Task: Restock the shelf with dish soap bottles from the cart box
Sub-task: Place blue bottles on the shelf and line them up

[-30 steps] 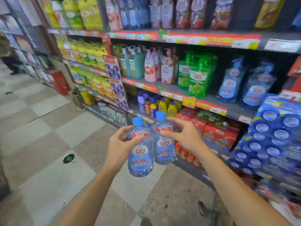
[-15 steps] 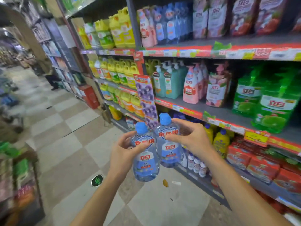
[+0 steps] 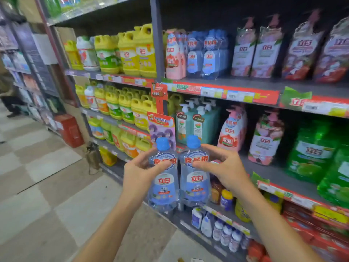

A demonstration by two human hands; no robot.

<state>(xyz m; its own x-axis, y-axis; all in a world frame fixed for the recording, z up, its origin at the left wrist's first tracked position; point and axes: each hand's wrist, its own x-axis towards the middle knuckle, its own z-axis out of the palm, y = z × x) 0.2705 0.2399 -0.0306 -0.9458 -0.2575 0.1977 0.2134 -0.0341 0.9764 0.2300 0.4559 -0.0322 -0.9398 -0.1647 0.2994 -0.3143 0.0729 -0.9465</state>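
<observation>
I have both bare forearms reaching up and forward from the bottom of the head view, angled in toward each other. My left hand (image 3: 140, 173) is raised at chest height, thumb laid across the front and fingers curled round the back of what it grips. My right hand (image 3: 225, 168) sits level with it, just beside, wrist bent inward, thumb forward and fingers arched over its own load in a loose clasp.
</observation>
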